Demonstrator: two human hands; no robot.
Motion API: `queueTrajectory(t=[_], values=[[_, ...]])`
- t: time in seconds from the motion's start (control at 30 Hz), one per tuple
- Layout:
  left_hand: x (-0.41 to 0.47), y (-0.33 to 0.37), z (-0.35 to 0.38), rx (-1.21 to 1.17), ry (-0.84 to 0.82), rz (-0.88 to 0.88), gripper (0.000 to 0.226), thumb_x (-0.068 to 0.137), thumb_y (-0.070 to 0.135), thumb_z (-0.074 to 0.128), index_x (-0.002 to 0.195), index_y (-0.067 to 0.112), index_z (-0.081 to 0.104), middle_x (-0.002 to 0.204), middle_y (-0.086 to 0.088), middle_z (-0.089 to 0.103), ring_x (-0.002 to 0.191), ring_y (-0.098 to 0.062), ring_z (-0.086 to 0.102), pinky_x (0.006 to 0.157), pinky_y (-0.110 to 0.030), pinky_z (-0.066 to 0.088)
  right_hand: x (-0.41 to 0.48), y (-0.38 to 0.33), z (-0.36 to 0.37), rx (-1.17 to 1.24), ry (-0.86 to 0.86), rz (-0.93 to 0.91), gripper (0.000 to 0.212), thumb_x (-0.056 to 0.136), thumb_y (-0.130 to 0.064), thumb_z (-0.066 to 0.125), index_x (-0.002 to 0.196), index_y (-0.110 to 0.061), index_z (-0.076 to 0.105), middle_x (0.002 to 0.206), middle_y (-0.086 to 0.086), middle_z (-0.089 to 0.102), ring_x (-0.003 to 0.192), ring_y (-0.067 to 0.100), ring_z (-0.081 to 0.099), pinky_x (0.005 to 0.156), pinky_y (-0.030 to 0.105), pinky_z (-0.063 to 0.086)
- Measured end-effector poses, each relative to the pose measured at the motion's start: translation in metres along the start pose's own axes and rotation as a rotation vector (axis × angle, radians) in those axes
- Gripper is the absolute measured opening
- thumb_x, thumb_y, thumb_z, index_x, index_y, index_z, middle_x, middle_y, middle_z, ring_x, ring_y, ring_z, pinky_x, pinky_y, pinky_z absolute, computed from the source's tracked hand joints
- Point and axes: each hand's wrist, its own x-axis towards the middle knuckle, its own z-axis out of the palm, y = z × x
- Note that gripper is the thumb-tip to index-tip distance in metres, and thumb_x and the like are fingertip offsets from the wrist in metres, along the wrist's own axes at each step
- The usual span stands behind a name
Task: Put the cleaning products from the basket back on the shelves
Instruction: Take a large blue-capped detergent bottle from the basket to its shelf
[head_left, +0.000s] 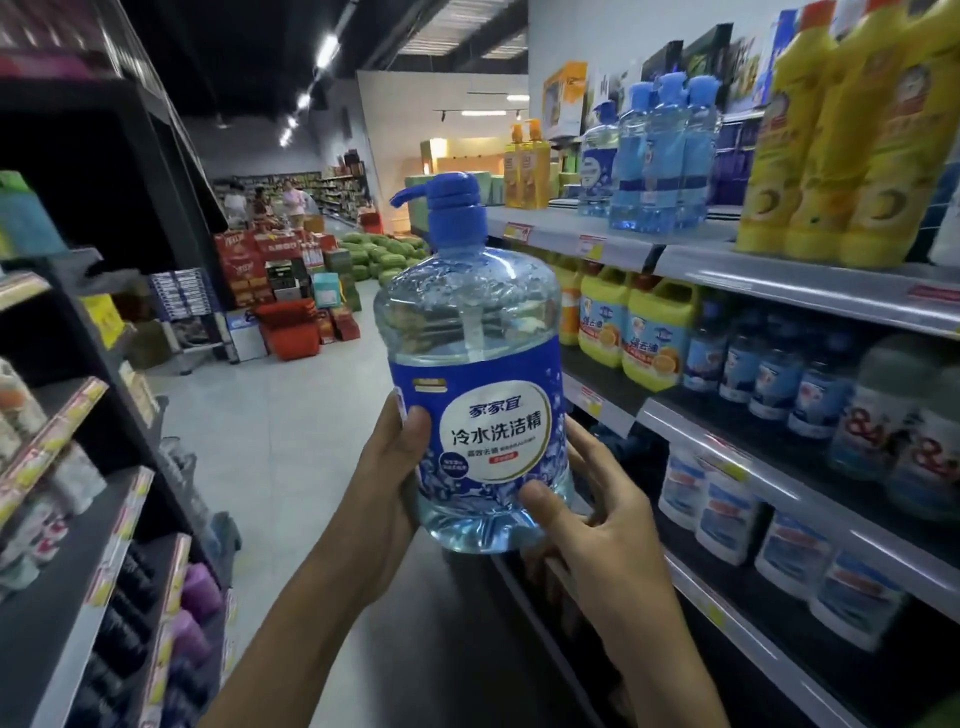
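Shop aisle, stocked shelves to the right. Fingers of the left hand and right hand curl round the base of a detergent bottle, thumbs pressed on its glossy label, holding it upright in mid-aisle. It is jug-shaped clear ribbed plastic holding pale blue liquid, with a blue pump top. The step appears to be shelving it. Next it likely needs a gap near the similar blue bottles on the upper shelf.

A pile of watermelons lies on the pale grey floor down the aisle. Left of the pile stand stacked red cartons and dark racks. Above it, strip lights cross a black ceiling beside a white wall.
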Motion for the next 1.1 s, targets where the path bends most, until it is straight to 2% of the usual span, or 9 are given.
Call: queueTrajectory(t=[0.17,0.37,0.5,0.6,0.73,0.87,1.0,1.03,1.1], values=[[0.080,-0.016,-0.031,-0.034,0.020,0.023,0.066,0.062,0.058,0.083,0.121,0.039,0.063,0.124,-0.002,0.070,0.112,-0.026,0.069,0.078,-0.038,0.060,0.090,0.027,0.005,-0.023,-0.021,-0.008,0.074,0.072,-0.033,0.076,0.142,-0.031,0.050,0.129,-0.017,0.064,0.106,-0.012,0.063,0.069,0.018,0.058],[0.158,-0.032,-0.099,0.004,0.047,0.042,0.050,0.074,0.051,0.074,0.122,0.043,0.062,0.127,0.000,0.068,0.115,-0.024,0.067,0.081,-0.037,0.059,0.179,0.076,0.046,-0.017,-0.051,0.013,0.072,0.071,-0.034,0.075,0.138,-0.036,0.050,0.122,-0.022,0.067,0.104,-0.013,0.063,0.069,0.022,0.059],[0.211,-0.045,-0.163,0.077,0.055,0.038,0.064,0.071,0.058,0.077,0.129,0.040,0.057,0.130,0.000,0.066,0.118,-0.025,0.065,0.088,-0.041,0.058,0.240,0.113,0.090,-0.012,-0.076,0.044,0.072,0.072,-0.032,0.075,0.138,-0.035,0.048,0.128,-0.018,0.063,0.097,-0.006,0.069,0.060,0.030,0.061],[0.253,-0.053,-0.217,0.105,0.057,0.058,0.062,0.075,0.053,0.075,0.132,0.040,0.054,0.130,0.001,0.066,0.119,-0.024,0.064,0.089,-0.042,0.058,0.287,0.138,0.131,-0.026,-0.075,0.013,0.068,0.075,-0.027,0.072,0.137,-0.034,0.045,0.122,-0.026,0.059,0.091,-0.019,0.063,0.061,0.017,0.057],[0.310,-0.057,-0.281,0.075,0.050,0.061,0.082,0.064,0.065,0.079,0.136,0.039,0.050,0.132,0.002,0.065,0.118,-0.023,0.065,0.086,-0.040,0.059,0.347,0.162,0.179,-0.065,-0.103,0.028,0.061,0.085,-0.022,0.072,0.136,-0.041,0.045,0.117,-0.034,0.065,0.107,-0.015,0.061,0.076,0.014,0.056],[0.374,-0.062,-0.313,-0.013,-0.016,0.036,0.090,0.059,0.066,0.082,0.137,0.033,0.051,0.131,-0.003,0.066,0.117,-0.028,0.065,0.084,-0.043,0.059,0.401,0.170,0.200,-0.240,-0.020,-0.015,0.072,0.082,-0.040,0.072,0.146,-0.043,0.040,0.128,-0.029,0.062,0.120,-0.009,0.056,0.099,0.025,0.053],[0.437,-0.085,-0.312,-0.111,-0.114,-0.022,0.092,0.060,0.064,0.083,0.139,0.031,0.049,0.133,-0.004,0.064,0.119,-0.029,0.064,0.086,-0.044,0.059,0.447,0.179,0.185,-0.345,0.096,0.012,0.076,0.079,-0.049,0.069,0.148,-0.049,0.035,0.131,-0.030,0.058,0.124,-0.005,0.054,0.100,0.033,0.054],[0.450,-0.091,-0.309,-0.139,-0.135,-0.036,0.092,0.059,0.064,0.083,0.139,0.032,0.049,0.133,-0.004,0.064,0.119,-0.029,0.064,0.085,-0.043,0.059,0.457,0.182,0.179,-0.359,0.113,0.014,0.073,0.080,-0.049,0.069,0.145,-0.051,0.037,0.127,-0.037,0.058,0.121,-0.009,0.054,0.098,0.030,0.054],[0.483,-0.103,-0.302,-0.184,-0.183,-0.060,0.093,0.057,0.063,0.084,0.139,0.034,0.050,0.133,-0.002,0.065,0.117,-0.027,0.065,0.082,-0.040,0.060,0.480,0.185,0.167,-0.402,0.162,0.007,0.061,0.084,-0.042,0.070,0.135,-0.057,0.039,0.111,-0.052,0.055,0.111,-0.025,0.050,0.090,0.011,0.051]])
